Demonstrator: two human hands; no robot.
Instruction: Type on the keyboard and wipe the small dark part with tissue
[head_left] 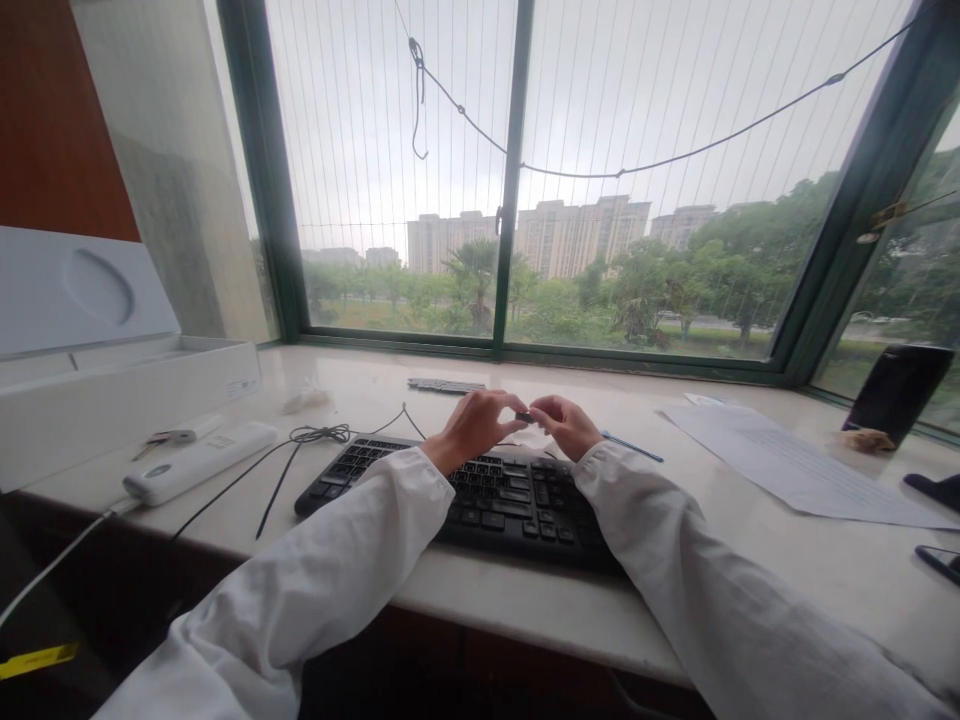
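Pinching dark piece [524,416] from opposite ends, left hand [474,424] and right hand [568,424] hover above keyboard [499,522], presumably for steadier control.

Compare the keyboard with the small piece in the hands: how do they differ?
The keyboard is far larger than the small piece. The keyboard lies on the white counter, while the small piece is held in the fingers of the left hand and right hand. Both look dark.
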